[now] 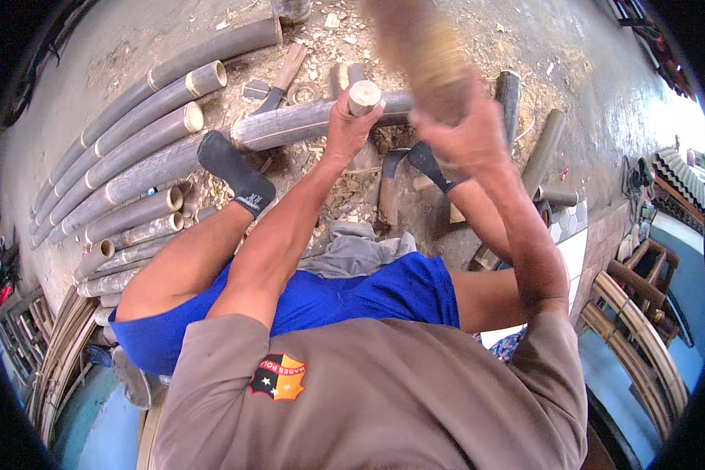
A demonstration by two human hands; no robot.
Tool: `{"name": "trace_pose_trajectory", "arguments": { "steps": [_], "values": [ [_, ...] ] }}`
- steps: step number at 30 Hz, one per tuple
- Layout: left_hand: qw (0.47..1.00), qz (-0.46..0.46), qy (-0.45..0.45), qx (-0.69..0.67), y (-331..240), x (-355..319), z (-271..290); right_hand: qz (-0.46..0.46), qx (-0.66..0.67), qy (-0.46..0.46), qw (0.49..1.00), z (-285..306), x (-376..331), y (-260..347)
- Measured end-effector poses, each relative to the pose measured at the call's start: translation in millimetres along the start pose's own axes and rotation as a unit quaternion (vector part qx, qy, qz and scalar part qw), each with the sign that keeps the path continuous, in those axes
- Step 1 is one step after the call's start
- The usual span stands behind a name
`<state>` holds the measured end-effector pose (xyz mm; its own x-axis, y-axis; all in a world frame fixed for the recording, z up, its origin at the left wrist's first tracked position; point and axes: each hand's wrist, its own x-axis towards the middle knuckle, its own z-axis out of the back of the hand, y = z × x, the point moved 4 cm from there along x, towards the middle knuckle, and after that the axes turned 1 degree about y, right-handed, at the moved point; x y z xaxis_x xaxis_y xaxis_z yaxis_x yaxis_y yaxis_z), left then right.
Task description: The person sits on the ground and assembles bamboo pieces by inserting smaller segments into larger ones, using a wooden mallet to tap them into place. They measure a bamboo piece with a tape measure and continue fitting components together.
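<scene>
My left hand (346,131) is wrapped round an upright round wooden handle (364,95), pale and flat on top. What its lower end looks like is hidden. It stands over a thick bamboo pole (282,128) lying crosswise between my feet. My right hand (470,133) is raised just to the right, closed round a blurred, thick wooden mallet (435,59). The mallet is apart from the handle's top in this view. Behind the pole lies a wooden-handled blade (288,69). A second blade (388,188) with a wooden handle lies between my legs.
Several long bamboo poles (141,106) lie side by side at the left. More bamboo pieces (544,149) lie at the right. Wood chips (329,31) litter the floor. A grey cloth (345,254) rests by my lap. A bamboo frame (634,345) stands at the far right.
</scene>
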<state>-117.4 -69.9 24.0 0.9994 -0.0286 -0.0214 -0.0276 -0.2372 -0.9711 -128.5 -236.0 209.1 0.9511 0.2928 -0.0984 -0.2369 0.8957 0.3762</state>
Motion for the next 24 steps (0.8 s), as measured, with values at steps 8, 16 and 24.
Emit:
{"name": "trace_pose_trajectory", "arguments": {
  "steps": [8, 16, 24],
  "values": [
    [0.997, -0.02, 0.072, -0.025, 7, -20, -11, -0.068, 0.077, 0.021, 0.994, -17, -49, -5],
    [0.967, 0.071, -0.205, -0.137, 21, 58, 55, -0.105, 0.179, -0.073, 0.976, 3, -53, -20],
    [0.996, 0.052, -0.058, -0.04, -19, 39, 24, -0.137, 0.243, -0.089, 0.956, 7, -37, -29]
  ]
}}
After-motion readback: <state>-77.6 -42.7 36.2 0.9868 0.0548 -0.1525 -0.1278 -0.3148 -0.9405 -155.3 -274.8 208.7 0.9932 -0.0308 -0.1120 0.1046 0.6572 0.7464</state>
